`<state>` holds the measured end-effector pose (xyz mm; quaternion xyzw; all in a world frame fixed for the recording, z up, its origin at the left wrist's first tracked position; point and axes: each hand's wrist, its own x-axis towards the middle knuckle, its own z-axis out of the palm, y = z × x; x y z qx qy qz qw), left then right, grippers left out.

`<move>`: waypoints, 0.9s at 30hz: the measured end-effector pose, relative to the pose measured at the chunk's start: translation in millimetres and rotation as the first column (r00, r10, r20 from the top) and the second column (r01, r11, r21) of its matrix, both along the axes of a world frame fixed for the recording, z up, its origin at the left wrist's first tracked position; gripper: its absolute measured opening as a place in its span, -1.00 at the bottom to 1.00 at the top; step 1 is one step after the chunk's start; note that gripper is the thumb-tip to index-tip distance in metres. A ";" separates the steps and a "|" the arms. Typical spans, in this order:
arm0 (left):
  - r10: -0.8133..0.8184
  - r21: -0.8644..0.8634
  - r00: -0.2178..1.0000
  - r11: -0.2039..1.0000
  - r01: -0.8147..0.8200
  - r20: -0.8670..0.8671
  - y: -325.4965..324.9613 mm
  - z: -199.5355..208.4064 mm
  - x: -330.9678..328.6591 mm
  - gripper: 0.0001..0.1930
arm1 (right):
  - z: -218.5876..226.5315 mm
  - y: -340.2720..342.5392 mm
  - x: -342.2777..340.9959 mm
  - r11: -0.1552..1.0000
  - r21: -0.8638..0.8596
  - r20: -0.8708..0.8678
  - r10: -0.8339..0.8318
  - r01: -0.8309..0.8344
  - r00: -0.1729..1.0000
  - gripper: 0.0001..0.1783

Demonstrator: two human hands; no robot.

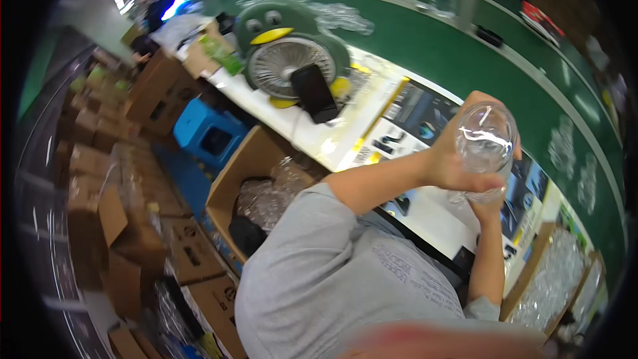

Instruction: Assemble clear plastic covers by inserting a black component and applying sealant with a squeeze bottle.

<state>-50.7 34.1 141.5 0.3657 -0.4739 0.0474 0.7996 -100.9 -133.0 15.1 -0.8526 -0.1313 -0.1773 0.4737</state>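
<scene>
White table (292, 126) stretches beneath a clear, rounded container (487, 136), held up toward the right. The left hand (454, 165) has its fingers curled around the container's left side, thumb across the near part. The right hand (490, 209) is at the container's near end, mostly hidden; how far its fingers close cannot be told. Farther left, a green bird-shaped fan (282, 43) stands with a black phone (314, 93) at its front.
</scene>
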 end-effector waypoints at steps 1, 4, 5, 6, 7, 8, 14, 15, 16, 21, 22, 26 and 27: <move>0.028 0.038 0.990 0.999 -0.034 0.140 -0.5 4.7 -2.1 -0.28 | -31.3 -14.6 -1.1 0.996 0.085 -0.050 0.032 -0.027 0.998 -0.46; -0.029 0.208 0.929 0.977 -0.052 0.368 -5.5 19.7 -9.4 -0.26 | -36.7 -9.9 16.3 0.988 -0.009 0.038 -0.157 0.157 0.987 -0.47; -0.061 0.199 0.926 0.980 -0.015 0.373 -11.3 25.5 -7.5 -0.26 | -38.5 -11.1 21.1 0.976 -0.042 0.094 -0.211 0.216 0.973 -0.48; 0.022 0.210 0.879 0.968 -0.138 0.476 -18.2 31.2 -6.0 -0.33 | -39.4 -14.7 23.4 0.959 -0.071 0.150 -0.261 0.274 0.953 -0.48; 0.109 0.208 0.810 0.939 -0.274 0.575 -22.2 35.5 -3.4 -0.40 | -41.1 -14.7 25.9 0.944 -0.091 0.207 -0.294 0.318 0.933 -0.49; 0.091 0.206 0.808 0.945 -0.255 0.581 -27.8 40.0 4.0 -0.40 | -41.7 -16.1 28.1 0.926 -0.108 0.263 -0.324 0.362 0.909 -0.49; 0.178 0.313 0.390 0.347 -0.884 0.903 -70.1 14.6 121.2 -0.48 | 18.4 -19.0 28.4 0.899 0.037 0.336 -0.423 0.437 0.841 -0.48; 0.146 0.334 0.378 0.254 -0.908 0.914 -74.0 -0.8 146.6 -0.48 | 16.9 -21.7 28.3 0.891 -0.001 0.348 -0.425 0.453 0.836 -0.49; 0.112 0.348 0.366 0.152 -0.925 0.924 -73.4 -18.0 170.5 -0.49 | 15.8 -22.6 29.6 0.885 -0.038 0.358 -0.422 0.465 0.833 -0.51; -0.067 0.403 0.413 -0.128 -0.906 0.908 -44.0 -84.0 249.3 -0.39 | 13.1 -21.0 33.3 0.892 -0.070 0.336 -0.401 0.447 0.852 -0.52; -0.107 0.438 0.467 -0.214 -0.873 0.878 -41.3 -91.3 256.6 -0.38 | 13.0 -21.7 33.2 0.887 -0.108 0.308 -0.400 0.449 0.864 -0.53; -0.137 0.467 0.537 -0.349 -0.812 0.832 -37.6 -104.9 264.0 -0.36 | 12.7 -18.5 33.2 0.863 -0.238 0.228 -0.397 0.447 0.889 -0.51; -0.136 0.470 0.546 -0.368 -0.802 0.826 -39.4 -107.0 264.5 -0.37 | 10.6 -17.7 33.2 0.869 -0.237 0.230 -0.384 0.434 0.894 -0.51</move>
